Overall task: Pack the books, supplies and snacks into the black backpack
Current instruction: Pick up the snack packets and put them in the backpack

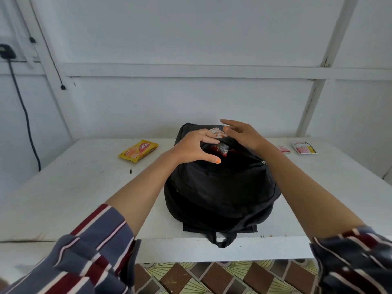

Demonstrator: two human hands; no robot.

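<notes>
Left grip [195, 147] had its fingers hooked over the pocket edge of the black backpack [222, 187], I'd guess to keep it wide. Right grip [244, 134] was flat and loose, holding nothing, fingertips nudging a white-orange packet [218, 133] in above a red packet [220, 150]. Backpack lay flat mid-counter [84, 198]. 1 yellow snack pack [139, 150] on the left and 2 small packets [304, 147] on the right weren't packed yet. Scuffed white counter, white panelled wall [191, 39], cable [25, 115] hanging left.
</notes>
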